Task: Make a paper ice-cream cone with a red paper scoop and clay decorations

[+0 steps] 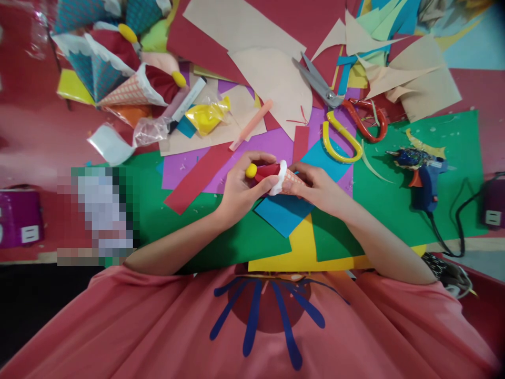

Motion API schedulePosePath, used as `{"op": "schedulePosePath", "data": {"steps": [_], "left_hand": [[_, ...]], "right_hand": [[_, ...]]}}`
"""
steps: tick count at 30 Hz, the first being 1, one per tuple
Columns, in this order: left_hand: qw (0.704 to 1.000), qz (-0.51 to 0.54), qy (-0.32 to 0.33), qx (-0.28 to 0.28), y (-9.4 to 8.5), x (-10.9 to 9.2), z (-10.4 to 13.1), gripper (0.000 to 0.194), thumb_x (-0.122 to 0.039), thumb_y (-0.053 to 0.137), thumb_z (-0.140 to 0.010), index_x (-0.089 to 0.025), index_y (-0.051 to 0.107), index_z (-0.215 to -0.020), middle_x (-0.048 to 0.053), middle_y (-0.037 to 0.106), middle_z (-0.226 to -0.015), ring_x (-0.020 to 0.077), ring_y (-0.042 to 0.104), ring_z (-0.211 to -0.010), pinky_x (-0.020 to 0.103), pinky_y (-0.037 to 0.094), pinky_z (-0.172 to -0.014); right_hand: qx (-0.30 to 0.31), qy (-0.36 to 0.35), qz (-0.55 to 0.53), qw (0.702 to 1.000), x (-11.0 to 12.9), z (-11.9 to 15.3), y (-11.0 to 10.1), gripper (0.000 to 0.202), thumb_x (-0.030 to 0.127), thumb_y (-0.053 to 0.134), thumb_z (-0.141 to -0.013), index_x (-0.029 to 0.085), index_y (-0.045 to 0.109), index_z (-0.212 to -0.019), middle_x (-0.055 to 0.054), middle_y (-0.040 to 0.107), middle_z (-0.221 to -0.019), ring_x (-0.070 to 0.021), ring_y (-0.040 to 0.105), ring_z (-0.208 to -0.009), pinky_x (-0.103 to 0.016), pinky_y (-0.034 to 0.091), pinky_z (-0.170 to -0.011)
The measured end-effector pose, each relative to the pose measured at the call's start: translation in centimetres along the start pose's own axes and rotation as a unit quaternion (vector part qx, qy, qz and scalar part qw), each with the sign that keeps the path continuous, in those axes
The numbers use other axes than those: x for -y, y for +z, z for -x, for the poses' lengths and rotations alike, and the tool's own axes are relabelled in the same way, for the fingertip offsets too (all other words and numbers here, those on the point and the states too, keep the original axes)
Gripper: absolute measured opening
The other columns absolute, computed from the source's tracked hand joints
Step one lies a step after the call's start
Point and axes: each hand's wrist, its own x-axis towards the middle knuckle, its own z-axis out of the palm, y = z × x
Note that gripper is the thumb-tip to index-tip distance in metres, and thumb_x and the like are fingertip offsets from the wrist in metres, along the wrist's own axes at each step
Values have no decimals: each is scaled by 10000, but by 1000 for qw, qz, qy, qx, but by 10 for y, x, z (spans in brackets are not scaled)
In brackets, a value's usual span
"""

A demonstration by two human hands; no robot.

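Between my two hands, above the coloured paper, lies a small craft ice cream cone (291, 181) on its side. It has a pink checked cone, a white wavy trim, a red top and a yellow ball at its left end. My left hand (246, 181) is closed around the red top, its thumb near the white trim. My right hand (315, 184) is closed around the checked cone and hides its tip. Beneath them are a blue paper piece (286, 216) and a red paper strip (201, 179).
Scissors (331, 97) with red and yellow handles lie open beyond my right hand. A blue glue gun (428, 184) with a black cord rests on green paper (465, 142) at right. Several finished cones (126, 92), a marker (191, 100) and yellow clay (207, 116) are at the upper left.
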Motion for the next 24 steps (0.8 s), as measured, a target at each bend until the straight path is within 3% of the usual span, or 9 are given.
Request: {"op": "schedulePosePath", "data": {"steps": [6,9,16,19,24], "left_hand": [[1000,22,9,6,-1,8,-3,359,-485,732,-816,-237,620,-1051,31,695,-1061,171,681,-1018,331,578,-920],[999,37,23,2,-2,15,-5,396,-524,655,-870,-269,556,-1156,46,651,-1167,192,654,-1124,356,564,-970],[998,42,40,15,-4,27,-6,650,-567,712,-806,-348,389,-1327,55,596,-1251,255,593,-1250,400,549,-984],[998,58,20,25,-3,22,-5,667,-529,744,-792,-346,381,-1321,53,605,-1234,233,622,-1202,362,572,-932],[997,59,-15,48,1,10,-2,651,-523,757,-776,-334,407,-1291,66,620,-1234,214,626,-1189,364,585,-938]], "right_hand": [[-3,-13,-14,1000,1,1,-2,357,520,596,-849,165,580,-879,10,526,-714,-107,434,-635,-255,295,-566],[0,-33,-9,999,1,1,-4,410,541,582,-861,149,609,-975,-25,595,-794,-131,509,-705,-256,347,-595],[-34,-63,38,997,1,3,-2,447,503,581,-893,135,596,-1146,-70,676,-993,-164,585,-809,-275,406,-680],[-16,-49,45,998,4,4,-3,503,591,567,-880,142,604,-1102,-51,653,-900,-147,550,-730,-270,373,-623],[-3,-15,50,999,5,4,-2,606,757,453,-855,168,598,-858,11,496,-660,-110,408,-587,-274,259,-539]]}}
